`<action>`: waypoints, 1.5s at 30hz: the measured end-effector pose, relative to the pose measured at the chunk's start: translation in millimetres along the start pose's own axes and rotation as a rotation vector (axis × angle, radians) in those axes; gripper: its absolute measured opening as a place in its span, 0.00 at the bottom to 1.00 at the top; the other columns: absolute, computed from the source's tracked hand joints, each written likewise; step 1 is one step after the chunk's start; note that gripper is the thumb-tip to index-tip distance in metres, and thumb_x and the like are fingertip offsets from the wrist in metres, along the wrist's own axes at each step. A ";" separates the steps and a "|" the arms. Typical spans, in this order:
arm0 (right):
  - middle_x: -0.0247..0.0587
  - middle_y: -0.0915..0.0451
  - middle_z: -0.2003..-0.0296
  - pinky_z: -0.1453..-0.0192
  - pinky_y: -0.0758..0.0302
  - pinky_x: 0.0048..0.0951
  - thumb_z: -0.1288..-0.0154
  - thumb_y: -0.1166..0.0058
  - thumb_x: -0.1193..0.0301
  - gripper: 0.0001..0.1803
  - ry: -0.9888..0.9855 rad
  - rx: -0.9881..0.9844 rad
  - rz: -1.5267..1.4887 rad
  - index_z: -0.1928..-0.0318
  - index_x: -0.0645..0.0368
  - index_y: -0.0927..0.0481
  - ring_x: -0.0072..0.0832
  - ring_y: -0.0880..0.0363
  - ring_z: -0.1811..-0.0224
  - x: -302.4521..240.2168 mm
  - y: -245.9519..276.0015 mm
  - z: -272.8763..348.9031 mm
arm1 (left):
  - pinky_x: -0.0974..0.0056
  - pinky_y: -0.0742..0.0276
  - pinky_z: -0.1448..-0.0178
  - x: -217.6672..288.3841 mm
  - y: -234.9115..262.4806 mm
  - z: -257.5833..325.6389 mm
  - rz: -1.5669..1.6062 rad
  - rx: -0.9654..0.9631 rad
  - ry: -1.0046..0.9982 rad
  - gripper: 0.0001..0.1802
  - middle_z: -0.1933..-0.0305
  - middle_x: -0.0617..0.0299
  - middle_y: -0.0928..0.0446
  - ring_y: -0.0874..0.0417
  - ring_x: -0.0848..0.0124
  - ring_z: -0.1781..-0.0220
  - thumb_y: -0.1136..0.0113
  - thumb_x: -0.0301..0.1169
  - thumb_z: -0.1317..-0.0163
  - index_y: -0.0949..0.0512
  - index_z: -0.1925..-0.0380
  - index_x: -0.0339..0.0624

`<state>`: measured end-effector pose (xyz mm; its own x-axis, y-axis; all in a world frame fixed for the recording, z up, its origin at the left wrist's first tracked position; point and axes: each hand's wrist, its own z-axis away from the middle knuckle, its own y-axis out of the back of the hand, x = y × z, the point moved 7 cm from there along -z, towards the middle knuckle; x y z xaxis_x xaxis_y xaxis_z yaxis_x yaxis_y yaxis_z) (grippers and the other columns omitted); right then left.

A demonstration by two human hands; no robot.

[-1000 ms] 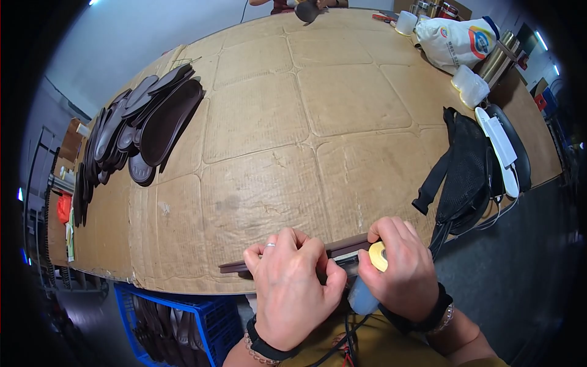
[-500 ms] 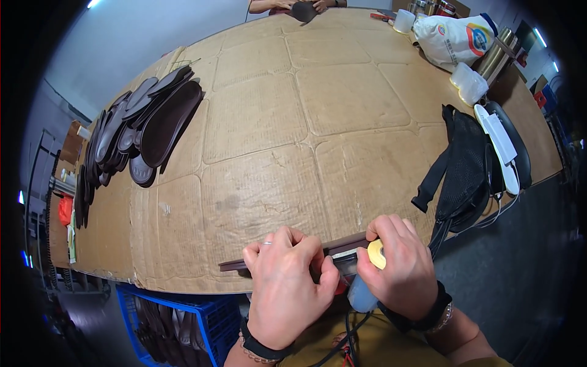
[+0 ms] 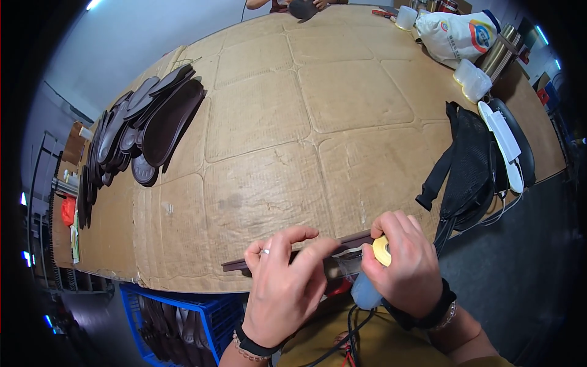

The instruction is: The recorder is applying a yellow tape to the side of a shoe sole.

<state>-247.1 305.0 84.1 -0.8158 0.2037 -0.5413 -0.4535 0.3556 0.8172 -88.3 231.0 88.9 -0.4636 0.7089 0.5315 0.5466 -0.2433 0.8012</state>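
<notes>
A dark brown strip-like piece (image 3: 235, 266), seen edge-on, lies along the table's front edge beneath both hands. My left hand (image 3: 284, 290) is over its left part, thumb and index finger apart and pointing right; the other fingers curl beside the piece. My right hand (image 3: 406, 269) grips a roll of yellow tape (image 3: 381, 251) by the piece's right end. A short pale strip (image 3: 351, 252) runs from the roll toward my left thumb; whether they touch is unclear. A bluish translucent object (image 3: 365, 292) is below my right hand, partly hidden.
Dark brown insoles (image 3: 147, 122) are piled at the left of the cardboard-covered table (image 3: 263, 183). A black mesh bag (image 3: 468, 171) and white power strip (image 3: 504, 147) lie right. A blue crate (image 3: 214, 324) stands below the front edge. Across the table, another person's hands hold a dark piece (image 3: 302, 8).
My left thumb and index finger have lifted and spread apart above the brown piece. My right hand has shifted slightly right with the tape roll. The view has shifted a little.
</notes>
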 end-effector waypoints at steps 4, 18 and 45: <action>0.41 0.23 0.63 0.56 0.21 0.41 0.44 0.30 0.75 0.16 0.015 0.005 0.005 0.59 0.58 0.25 0.43 0.22 0.59 -0.2 -0.6 -0.6 | 0.48 0.35 0.31 3.4 -0.9 5.9 -0.095 -0.037 -0.225 0.33 0.37 0.63 0.22 0.21 0.64 0.37 0.28 0.31 0.44 0.14 0.36 0.70; 0.40 0.24 0.64 0.58 0.22 0.40 0.44 0.30 0.75 0.16 0.033 0.028 0.028 0.60 0.57 0.25 0.42 0.22 0.60 -0.5 -0.9 -1.4 | 0.51 0.31 0.38 2.5 -12.2 5.8 -0.337 -0.112 -0.343 0.26 0.33 0.62 0.25 0.23 0.66 0.39 0.39 0.37 0.34 0.16 0.35 0.72; 0.41 0.25 0.65 0.59 0.21 0.40 0.43 0.30 0.75 0.15 0.066 0.032 0.018 0.61 0.57 0.26 0.42 0.22 0.61 0.8 0.7 -0.9 | 0.62 0.17 0.49 3.6 -4.4 0.3 -0.083 -0.010 -0.432 0.15 0.48 0.61 0.15 0.13 0.64 0.48 0.34 0.28 0.43 0.13 0.55 0.43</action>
<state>-248.4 304.6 84.4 -0.8460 0.1505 -0.5115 -0.4275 0.3819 0.8194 -92.1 234.8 87.2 -0.1697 0.9376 0.3035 0.5119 -0.1793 0.8401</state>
